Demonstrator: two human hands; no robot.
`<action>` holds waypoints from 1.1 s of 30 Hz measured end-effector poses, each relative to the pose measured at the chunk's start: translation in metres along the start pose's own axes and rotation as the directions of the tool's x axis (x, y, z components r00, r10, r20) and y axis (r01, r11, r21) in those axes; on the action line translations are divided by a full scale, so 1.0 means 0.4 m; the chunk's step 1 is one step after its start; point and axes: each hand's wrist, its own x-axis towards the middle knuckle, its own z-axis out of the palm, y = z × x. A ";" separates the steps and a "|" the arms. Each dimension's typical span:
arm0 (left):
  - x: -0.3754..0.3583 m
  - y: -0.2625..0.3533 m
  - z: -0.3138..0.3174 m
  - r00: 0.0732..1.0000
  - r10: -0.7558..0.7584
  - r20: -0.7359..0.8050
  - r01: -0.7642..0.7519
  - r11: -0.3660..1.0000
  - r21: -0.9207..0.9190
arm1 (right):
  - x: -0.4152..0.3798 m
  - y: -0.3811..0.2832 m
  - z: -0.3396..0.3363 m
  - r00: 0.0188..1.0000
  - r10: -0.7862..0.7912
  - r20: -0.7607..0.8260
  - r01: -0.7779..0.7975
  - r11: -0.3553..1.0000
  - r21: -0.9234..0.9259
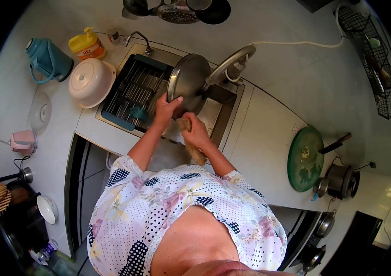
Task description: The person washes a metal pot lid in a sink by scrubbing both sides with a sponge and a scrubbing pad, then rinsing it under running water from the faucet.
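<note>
Over the sink, a round metal lid or pan stands tilted on edge. My left hand grips its lower left rim, the thumb lying on its face. In my right hand is a brown cloth, bunched under the fingers near the lower edge of the metal piece; its end hangs down toward my body. The curved faucet reaches in just right of the metal piece. A dark drying rack lies across the left part of the sink.
Left of the sink are a pink basin, a yellow bottle and a teal jug. A green cutting board with chopped bits, a knife and a pot are at the right. A wire basket hangs on the wall.
</note>
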 end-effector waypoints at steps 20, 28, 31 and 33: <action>-0.003 -0.057 0.025 0.993 -0.104 -0.053 0.070 0.893 -0.445 | 0.060 0.028 0.027 0.860 -0.478 -0.177 0.402 0.850 -0.341; -0.021 -0.008 0.008 0.993 -0.098 -0.064 0.055 0.875 -0.481 | 0.008 0.250 -0.047 0.914 0.121 -0.387 -0.198 0.966 -0.165; -0.014 -0.005 0.026 0.997 -0.041 -0.059 0.012 0.898 -0.440 | 0.034 0.062 -0.057 0.844 0.321 -0.429 -0.323 0.944 0.071; -0.001 -0.032 0.026 0.996 -0.058 -0.074 0.036 0.961 -0.273 | 0.051 0.033 -0.003 0.893 0.140 -0.428 -0.142 0.989 0.026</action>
